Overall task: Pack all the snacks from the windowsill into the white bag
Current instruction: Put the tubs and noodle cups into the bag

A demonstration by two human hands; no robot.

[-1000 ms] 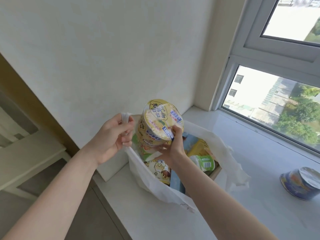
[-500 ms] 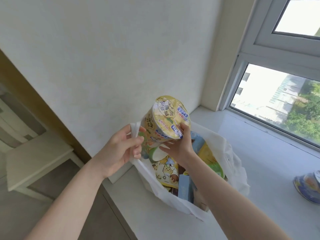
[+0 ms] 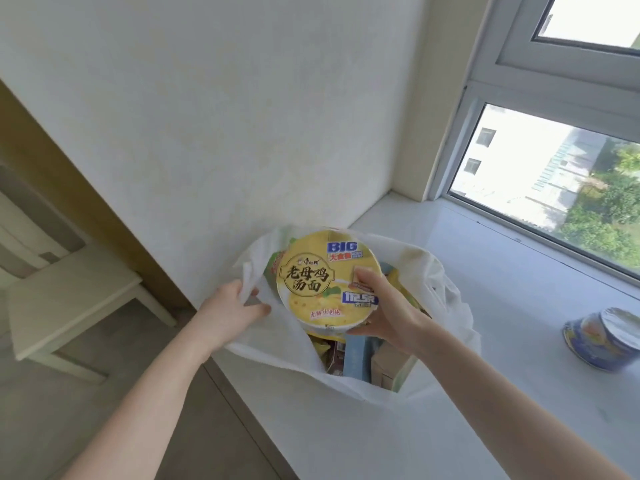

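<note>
A white bag (image 3: pixel 446 299) stands open on the windowsill (image 3: pixel 512 278) at its left end, against the wall. My left hand (image 3: pixel 230 308) grips the bag's left rim and holds it open. My right hand (image 3: pixel 388 306) holds a yellow instant noodle cup (image 3: pixel 322 278) over the bag's mouth, lid facing up toward me. Several snack packets and boxes (image 3: pixel 360 355) lie inside the bag under the cup. A blue noodle cup (image 3: pixel 602 341) lies tilted on the sill at the right edge of view.
The wall rises right behind the bag. The window frame (image 3: pixel 491 109) runs along the sill's far side. Left of the sill, lower down, stands a pale wooden table (image 3: pixel 69 299) on a grey floor.
The yellow cup has turned from tilted to lid-up and dropped lower into the bag's mouth. My left hand has shifted down along the bag's rim. The view has tilted downward.
</note>
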